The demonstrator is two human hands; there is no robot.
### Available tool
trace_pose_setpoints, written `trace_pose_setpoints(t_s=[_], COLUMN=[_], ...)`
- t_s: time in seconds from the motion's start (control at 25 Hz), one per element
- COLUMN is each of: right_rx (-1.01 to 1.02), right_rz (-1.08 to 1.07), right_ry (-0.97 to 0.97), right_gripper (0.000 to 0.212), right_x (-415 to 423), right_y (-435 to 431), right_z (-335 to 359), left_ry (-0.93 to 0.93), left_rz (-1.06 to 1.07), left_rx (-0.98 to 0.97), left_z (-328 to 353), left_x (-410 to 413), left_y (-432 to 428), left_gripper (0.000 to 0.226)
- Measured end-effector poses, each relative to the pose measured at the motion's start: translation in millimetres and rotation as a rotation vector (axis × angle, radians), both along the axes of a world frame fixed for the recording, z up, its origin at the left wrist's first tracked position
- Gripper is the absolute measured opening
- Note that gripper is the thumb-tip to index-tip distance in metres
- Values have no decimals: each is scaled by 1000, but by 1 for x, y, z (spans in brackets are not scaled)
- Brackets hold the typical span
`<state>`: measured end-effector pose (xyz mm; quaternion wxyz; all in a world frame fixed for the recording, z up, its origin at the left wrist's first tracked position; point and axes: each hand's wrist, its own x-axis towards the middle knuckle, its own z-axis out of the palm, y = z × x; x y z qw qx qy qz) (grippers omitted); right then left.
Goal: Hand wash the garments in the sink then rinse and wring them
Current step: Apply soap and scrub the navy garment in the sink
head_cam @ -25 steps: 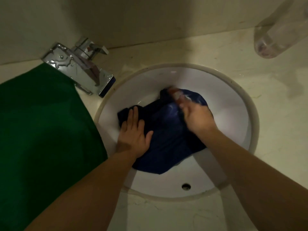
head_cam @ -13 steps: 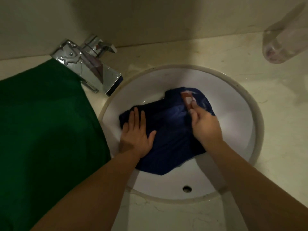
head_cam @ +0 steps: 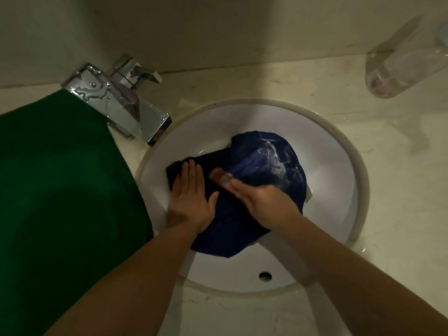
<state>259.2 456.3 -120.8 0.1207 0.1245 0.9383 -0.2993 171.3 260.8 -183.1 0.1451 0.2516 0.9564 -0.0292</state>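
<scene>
The blue garment (head_cam: 252,163) lies bunched in the sink (head_cam: 339,151), its length running from the left toward the far right, where lather (head_cam: 274,154) streaks it. The left hand (head_cam: 190,200) lies flat with straight fingers, pinning its left end. The right hand (head_cam: 264,202), just beside it, grips what looks like a soap bar (head_cam: 221,178) on the cloth, with the lather far-right of the bar.
</scene>
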Motion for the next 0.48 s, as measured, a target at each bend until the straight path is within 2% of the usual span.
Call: trace_pose_setpoints(t_s=[0.12, 0.16, 0.2, 0.28, 0.32, 0.36, 0.4, 0.44, 0.48], right_rx=[132, 184, 190, 75, 42, 44, 42, 44, 87], right_rz=[-399, -450, -420, -267, -166, -181, -286, -477, -577], right_ry=[-216, -226, -199, -159, -217, -294, -351, -380, -363], right_gripper=[44, 47, 49, 53, 53, 52, 52, 54, 55], right_x=[-1, 3, 4, 5, 10, 14, 14, 13, 11], right_y=[52, 57, 51, 19, 8, 8, 18, 35, 49], right_z=[10, 11, 15, 18, 18, 22, 23, 24, 26], left_ry=[-19, -9, -2, 0, 2, -1, -14, -25, -36], left_rz=[15, 23, 27, 33, 32, 32, 33, 45, 67], left_rx=[2, 0, -9, -7, 5, 18, 28, 34, 32], left_z=[-1, 0, -1, -3, -4, -4, -3, -3, 0], left_x=[0, 1, 1, 2, 2, 2, 1, 2, 2], left_y=[2, 3, 4, 2, 2, 1, 2, 2, 4], left_gripper=[83, 82, 81, 78, 76, 75, 74, 73, 72])
